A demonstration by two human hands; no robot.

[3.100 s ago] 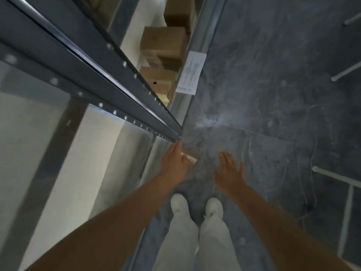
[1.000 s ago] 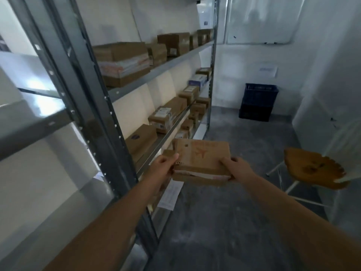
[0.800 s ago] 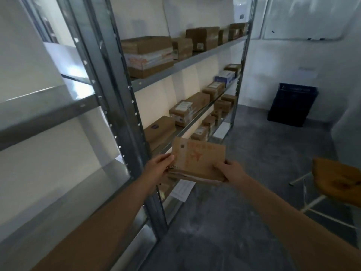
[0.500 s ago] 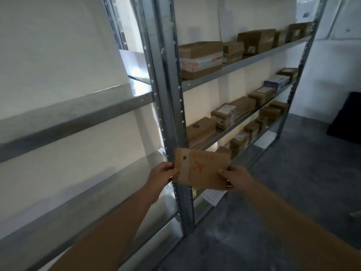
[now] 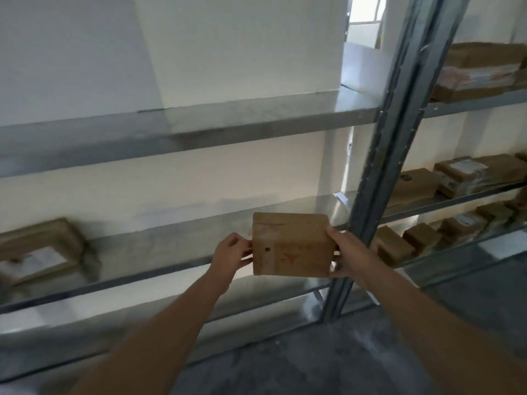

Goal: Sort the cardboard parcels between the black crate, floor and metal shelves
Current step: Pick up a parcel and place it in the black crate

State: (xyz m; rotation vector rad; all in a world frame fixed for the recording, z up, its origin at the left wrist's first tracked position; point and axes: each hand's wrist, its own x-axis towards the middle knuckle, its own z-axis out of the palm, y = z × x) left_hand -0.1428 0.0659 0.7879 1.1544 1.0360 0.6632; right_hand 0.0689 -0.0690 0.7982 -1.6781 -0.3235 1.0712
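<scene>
I hold a flat cardboard parcel with red print and a small black mark between both hands, in front of the metal shelves. My left hand grips its left edge and my right hand grips its right edge. The parcel is level with the front lip of the middle shelf, just left of a grey upright post. It is tilted with its printed face toward me. The black crate is out of view.
One labelled parcel lies on the middle shelf at far left. Several parcels fill the shelves right of the post. The upper shelf has bare metal. Grey concrete floor runs below.
I have turned left to face the shelf bay left of the post, carrying the parcel with me. The parcel now sits left of the post, at the middle shelf's front. The black crate left view.
</scene>
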